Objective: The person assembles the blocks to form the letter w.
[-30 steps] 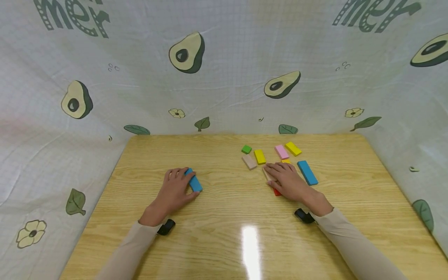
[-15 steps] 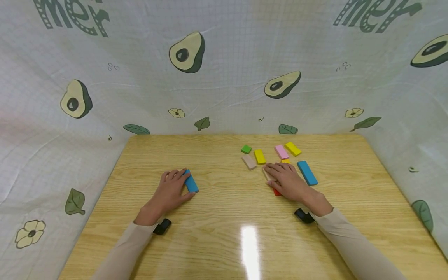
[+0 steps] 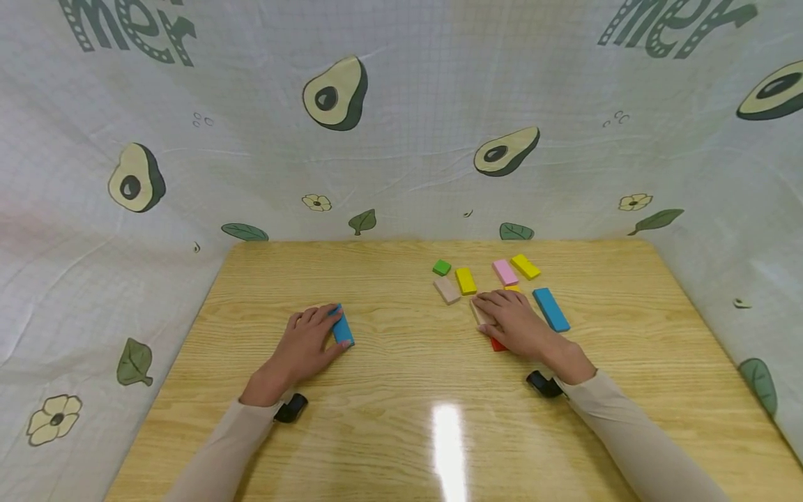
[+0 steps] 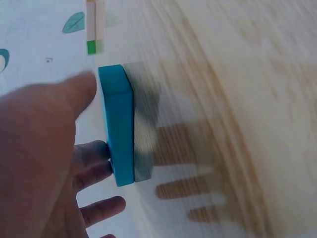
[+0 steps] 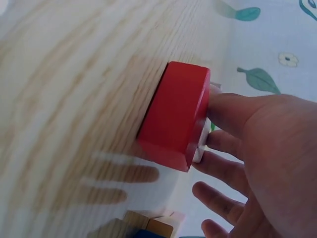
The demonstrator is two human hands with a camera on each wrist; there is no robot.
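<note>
On the left side of the table, my left hand [image 3: 307,341] has its thumb at the near end of a blue block [image 3: 341,329] and its fingertips at the far end. The left wrist view shows this long block [image 4: 119,131] with fingertips against its side. My right hand [image 3: 517,324] holds a beige block [image 3: 482,314], thumb near one end and fingers near the other. Against its near end is a red block [image 3: 498,345], partly covered by the hand. From the right wrist, the red block [image 5: 173,114] stands in front and hides most of the beige one.
Beyond the right hand lie a green block [image 3: 442,268], a pale pink block [image 3: 447,291], a yellow block [image 3: 465,281], a pink block [image 3: 505,272], another yellow block [image 3: 525,266] and a half-hidden orange block [image 3: 512,288]. A second blue block [image 3: 551,309] lies right of them. Printed cloth [image 3: 414,104] walls the table.
My left hand has shifted slightly left, and the blue block has slid left and turned a little with it. My right hand and the blocks around it have stayed nearly still.
</note>
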